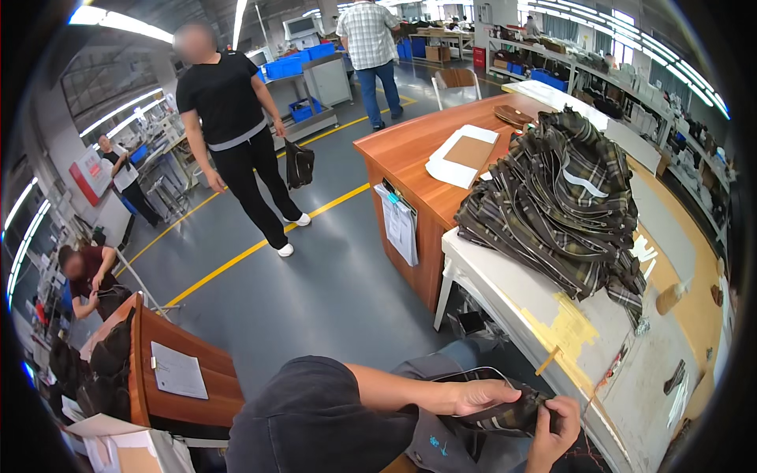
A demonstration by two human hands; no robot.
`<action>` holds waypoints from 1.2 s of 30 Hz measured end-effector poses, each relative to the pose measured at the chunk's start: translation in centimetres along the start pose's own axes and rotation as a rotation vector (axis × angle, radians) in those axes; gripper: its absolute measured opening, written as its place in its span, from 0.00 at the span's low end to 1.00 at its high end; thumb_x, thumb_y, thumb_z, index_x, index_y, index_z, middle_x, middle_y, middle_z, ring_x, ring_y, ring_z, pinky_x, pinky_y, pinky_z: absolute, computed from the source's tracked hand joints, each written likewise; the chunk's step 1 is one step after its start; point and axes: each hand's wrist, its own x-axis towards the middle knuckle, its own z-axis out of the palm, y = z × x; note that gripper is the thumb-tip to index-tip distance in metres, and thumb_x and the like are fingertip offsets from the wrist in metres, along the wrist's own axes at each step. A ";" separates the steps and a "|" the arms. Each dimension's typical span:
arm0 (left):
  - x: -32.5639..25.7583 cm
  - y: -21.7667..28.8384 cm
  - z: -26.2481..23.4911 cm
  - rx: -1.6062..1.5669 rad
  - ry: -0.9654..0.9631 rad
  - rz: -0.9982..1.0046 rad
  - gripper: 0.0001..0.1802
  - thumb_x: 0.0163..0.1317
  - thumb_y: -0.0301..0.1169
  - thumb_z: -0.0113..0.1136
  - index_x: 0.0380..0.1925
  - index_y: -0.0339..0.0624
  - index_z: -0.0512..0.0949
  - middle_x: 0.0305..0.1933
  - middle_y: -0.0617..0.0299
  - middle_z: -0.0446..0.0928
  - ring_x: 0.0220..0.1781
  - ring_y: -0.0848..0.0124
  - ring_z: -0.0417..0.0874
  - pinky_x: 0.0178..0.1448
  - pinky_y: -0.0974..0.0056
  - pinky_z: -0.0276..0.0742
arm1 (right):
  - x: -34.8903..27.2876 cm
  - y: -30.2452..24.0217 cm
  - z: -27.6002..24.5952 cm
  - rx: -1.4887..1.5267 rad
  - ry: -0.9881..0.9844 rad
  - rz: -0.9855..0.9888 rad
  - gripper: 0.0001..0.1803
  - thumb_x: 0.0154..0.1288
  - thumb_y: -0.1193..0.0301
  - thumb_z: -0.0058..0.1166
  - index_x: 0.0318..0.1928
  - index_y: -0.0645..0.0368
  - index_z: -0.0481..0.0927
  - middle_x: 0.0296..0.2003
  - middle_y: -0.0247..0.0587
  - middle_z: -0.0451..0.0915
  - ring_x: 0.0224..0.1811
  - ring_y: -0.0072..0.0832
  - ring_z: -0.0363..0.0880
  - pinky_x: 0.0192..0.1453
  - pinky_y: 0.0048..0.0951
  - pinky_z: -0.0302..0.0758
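Low in the view, over my lap, I hold a dark plaid fabric piece [505, 418] with a dark edge strip. My left hand [482, 396] is closed on its upper edge, thumb on top. At the right end of the piece, my right hand [557, 430] pinches a corner between thumb and fingers. The hands are a short way apart, with fabric between them. Whether a small part sits in the right pinch is too small to tell. Up to the right, a big stacked pile of matching plaid pieces [560, 197] lies on the white-covered table [505, 272].
A wooden desk [402, 146] with a clipboard [400, 225] on its side adjoins the table. Scissors-like dark tool [674, 377] and yellow tape [564, 323] are on the tabletop. A person in black [229, 102] walks in the aisle carrying a dark bag [300, 165]. Another wooden desk [189, 347] stands left.
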 end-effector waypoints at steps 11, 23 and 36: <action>-0.5 4.1 0.4 -0.061 0.195 0.049 0.15 0.58 0.31 0.66 0.40 0.33 0.77 0.53 0.46 0.76 0.55 0.59 0.79 0.59 0.54 0.76 | 3.3 -0.7 -0.5 -0.138 -0.101 -0.043 0.10 0.45 0.82 0.63 0.32 0.61 0.82 0.30 0.41 0.76 0.31 0.32 0.76 0.33 0.28 0.72; 0.2 3.9 -2.8 -0.104 0.074 -0.058 0.28 0.53 0.36 0.68 0.51 0.32 0.72 0.56 0.44 0.73 0.57 0.53 0.77 0.66 0.48 0.70 | 5.6 -2.8 0.7 0.054 -0.036 0.173 0.11 0.47 0.78 0.69 0.35 0.60 0.84 0.33 0.37 0.78 0.36 0.28 0.75 0.38 0.25 0.72; 0.8 3.9 -2.5 -0.195 0.034 -0.057 0.32 0.52 0.35 0.63 0.54 0.28 0.67 0.53 0.42 0.72 0.57 0.52 0.77 0.63 0.48 0.73 | 5.1 -2.0 1.1 0.677 -0.168 0.596 0.13 0.58 0.79 0.57 0.45 0.65 0.79 0.44 0.36 0.71 0.43 0.21 0.69 0.51 0.22 0.66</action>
